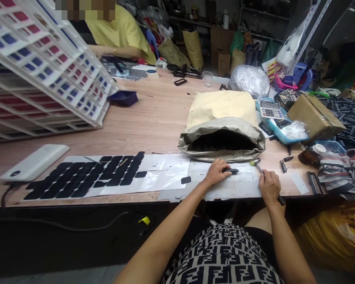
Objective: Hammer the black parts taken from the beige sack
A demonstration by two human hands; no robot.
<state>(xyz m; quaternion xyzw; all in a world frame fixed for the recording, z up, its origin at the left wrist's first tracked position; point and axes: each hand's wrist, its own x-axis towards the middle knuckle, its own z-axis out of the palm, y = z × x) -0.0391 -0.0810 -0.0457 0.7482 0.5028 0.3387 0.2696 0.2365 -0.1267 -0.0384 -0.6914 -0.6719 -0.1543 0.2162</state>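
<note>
Near the front edge of the worktop [154, 118], right of its middle, pinches a slim black piece [233, 171] with the fingertips of the left hand [217, 172], at a grey sheet [239, 189]; cannot tell if touching that sheet or just above it; with the right hand [270, 185], wraps curled fingers round the handle of a hammer [259, 168], pointed head-first away from the front edge; just beyond the left hand, shows a sack [221, 106], lying with its open mouth toward that edge; along the front edge to the left, shows rows of black tiles [85, 179] on a white sheet [171, 177], near a white device [34, 161]; toward the front right corner, shows a brown bottle [309, 156] beside a striped cloth [337, 169]; farther back on the right, shows a calculator [270, 110] on a blue tray [292, 138], near a cardboard box [315, 116]; at the left, shows a white basket [85, 98] beside a dark purple tray [124, 98]; at the far edge, shows a person in yellow [121, 31].
</note>
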